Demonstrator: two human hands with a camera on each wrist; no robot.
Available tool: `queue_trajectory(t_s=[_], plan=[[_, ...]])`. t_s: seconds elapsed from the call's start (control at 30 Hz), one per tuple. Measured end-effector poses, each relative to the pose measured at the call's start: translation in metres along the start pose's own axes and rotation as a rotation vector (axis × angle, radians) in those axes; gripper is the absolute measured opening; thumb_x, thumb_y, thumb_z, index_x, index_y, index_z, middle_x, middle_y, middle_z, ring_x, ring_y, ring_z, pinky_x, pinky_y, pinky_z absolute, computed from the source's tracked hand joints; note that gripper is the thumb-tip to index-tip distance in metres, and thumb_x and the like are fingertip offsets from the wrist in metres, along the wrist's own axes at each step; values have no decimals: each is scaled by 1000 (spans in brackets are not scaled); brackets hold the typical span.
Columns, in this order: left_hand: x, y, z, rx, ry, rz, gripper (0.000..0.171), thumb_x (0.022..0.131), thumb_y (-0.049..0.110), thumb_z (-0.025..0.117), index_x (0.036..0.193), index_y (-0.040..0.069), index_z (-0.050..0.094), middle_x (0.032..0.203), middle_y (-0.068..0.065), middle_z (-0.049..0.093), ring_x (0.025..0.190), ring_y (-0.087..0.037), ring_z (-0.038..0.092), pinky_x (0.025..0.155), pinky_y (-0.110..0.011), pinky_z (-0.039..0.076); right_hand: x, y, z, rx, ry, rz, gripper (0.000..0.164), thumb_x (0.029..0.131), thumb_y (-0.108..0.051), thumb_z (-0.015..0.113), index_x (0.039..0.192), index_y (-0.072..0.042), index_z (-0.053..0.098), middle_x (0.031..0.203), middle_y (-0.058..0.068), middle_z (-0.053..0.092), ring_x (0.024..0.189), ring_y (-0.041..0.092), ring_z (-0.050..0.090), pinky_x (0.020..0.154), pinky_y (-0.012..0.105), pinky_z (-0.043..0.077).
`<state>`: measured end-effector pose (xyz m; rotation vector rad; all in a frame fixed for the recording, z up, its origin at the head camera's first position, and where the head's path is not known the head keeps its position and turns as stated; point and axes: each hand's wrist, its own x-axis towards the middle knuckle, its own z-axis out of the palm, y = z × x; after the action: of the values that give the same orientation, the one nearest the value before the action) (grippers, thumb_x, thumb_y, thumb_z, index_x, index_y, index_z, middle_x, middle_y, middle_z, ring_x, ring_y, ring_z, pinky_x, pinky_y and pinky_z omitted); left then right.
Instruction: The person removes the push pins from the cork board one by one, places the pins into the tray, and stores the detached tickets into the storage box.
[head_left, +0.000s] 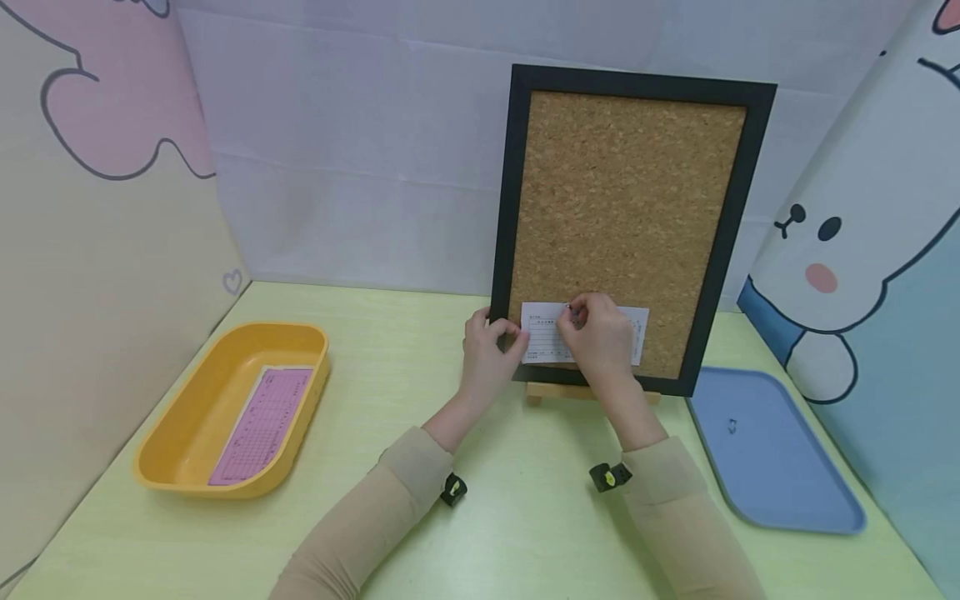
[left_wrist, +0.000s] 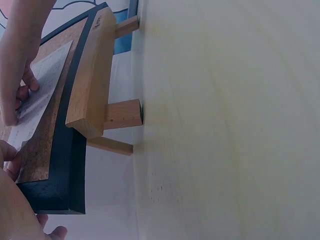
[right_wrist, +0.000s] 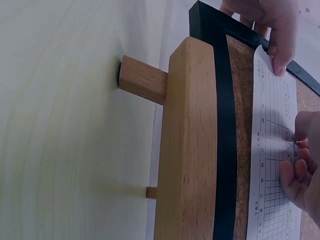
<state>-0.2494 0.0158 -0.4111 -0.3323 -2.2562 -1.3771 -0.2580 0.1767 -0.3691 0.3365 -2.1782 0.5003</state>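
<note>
A corkboard in a black frame leans upright on a wooden easel. A white printed form with ruled lines lies flat against the cork near its bottom edge. At the form's left end, my left hand holds it by thumb and index fingertip, while its other fingers reach behind the frame's left side. My right hand pinches a small pin against the form's upper middle; the pin is mostly hidden by the fingertips. In the right wrist view the form curves slightly away from the cork.
To the left, a yellow tray holds a pink printed sheet. A blue tray on the right carries small clear pins and sits close by the frame's lower right corner. White cloth hangs behind the board.
</note>
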Motion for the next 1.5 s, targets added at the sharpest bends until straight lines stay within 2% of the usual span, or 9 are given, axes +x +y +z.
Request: queue_trajectory(t_s=[0.4, 0.67, 0.93, 1.07, 1.27, 1.5], plan=[[3, -2, 0, -59, -2, 43, 14, 83, 19, 66, 76, 7, 62, 116, -15, 45, 106, -26, 47, 91, -38, 41, 0, 2, 2, 18, 14, -99, 9, 78, -8, 60, 77, 0, 56, 66, 8, 52, 51, 16, 47, 44, 27, 39], [3, -2, 2, -69, -5, 48, 15, 82, 18, 66, 75, 6, 62, 115, -14, 46, 105, -26, 49, 90, -38, 42, -1, 3, 0, 21, 25, -127, 7, 77, -5, 59, 77, 0, 56, 66, 9, 52, 51, 17, 48, 43, 27, 39], [3, -2, 1, -73, -2, 31, 13, 82, 17, 66, 75, 6, 62, 115, -14, 46, 106, -27, 48, 90, -39, 41, -1, 3, -5, 18, 42, -127, 5, 77, -3, 59, 79, 1, 55, 69, 10, 52, 54, 19, 50, 46, 29, 44], [2, -2, 0, -68, 3, 28, 13, 82, 16, 66, 75, 6, 62, 114, -15, 46, 106, -27, 48, 91, -39, 41, -2, 4, -4, 30, 24, -122, 7, 76, -5, 60, 79, 1, 57, 68, 9, 52, 52, 18, 49, 45, 29, 42], [2, -1, -1, -69, 1, 41, 13, 82, 16, 66, 75, 5, 62, 115, -16, 46, 105, -28, 49, 89, -39, 43, -3, 2, -2, -19, 10, -83, 12, 78, -12, 61, 80, 0, 58, 68, 8, 54, 50, 17, 49, 43, 28, 41], [2, 0, -1, -77, 1, 43, 14, 82, 16, 66, 74, 6, 62, 114, -15, 46, 104, -26, 49, 87, -38, 43, 0, -3, 0, -63, 1, -68, 11, 77, -10, 61, 77, 1, 58, 66, 10, 54, 46, 18, 47, 40, 28, 38]])
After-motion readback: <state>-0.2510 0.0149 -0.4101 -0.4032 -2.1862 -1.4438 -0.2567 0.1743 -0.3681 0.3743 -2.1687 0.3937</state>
